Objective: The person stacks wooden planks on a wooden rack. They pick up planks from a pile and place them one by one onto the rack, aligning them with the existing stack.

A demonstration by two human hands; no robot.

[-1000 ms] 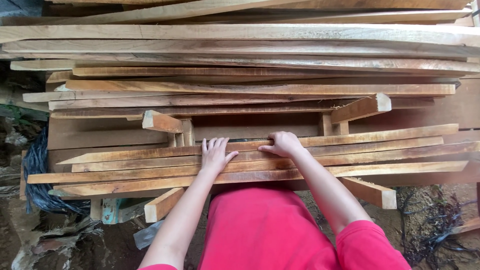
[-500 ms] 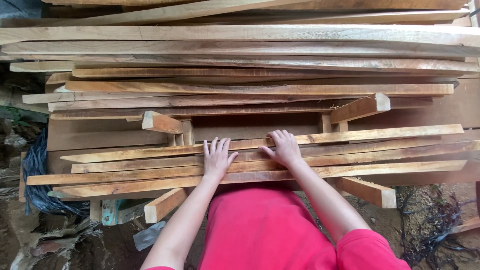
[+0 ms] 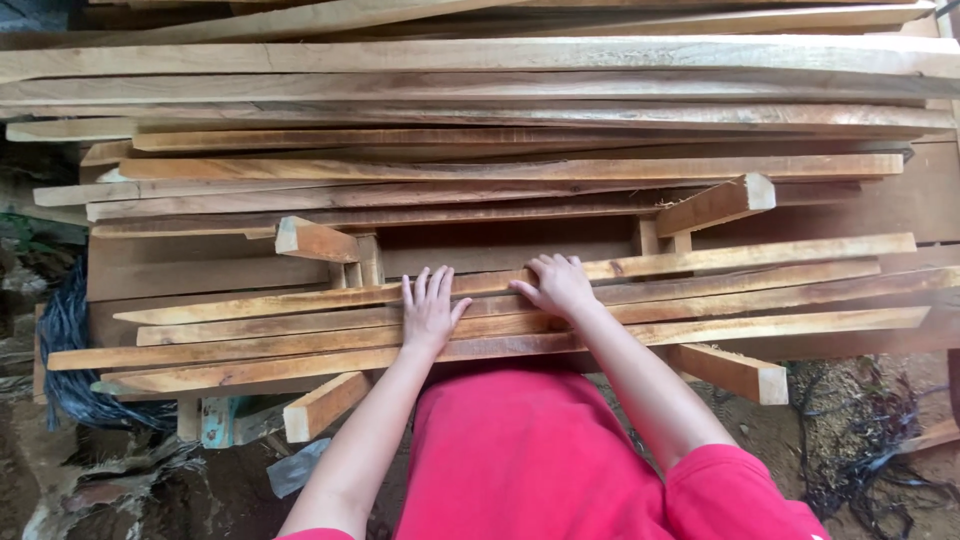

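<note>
Both hands lie flat, fingers spread, gripping nothing: left hand (image 3: 430, 308) and right hand (image 3: 556, 285) press the loose slats (image 3: 700, 300) along the trestle's near edge; the tall stack (image 3: 500, 110) behind seems untouched

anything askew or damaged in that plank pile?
Yes. The long rough-sawn wooden slats under both hands lie fanned at slight angles, ends uneven, not squared. Short wooden crosspieces jut out at odd angles. No visible breakage.
</note>
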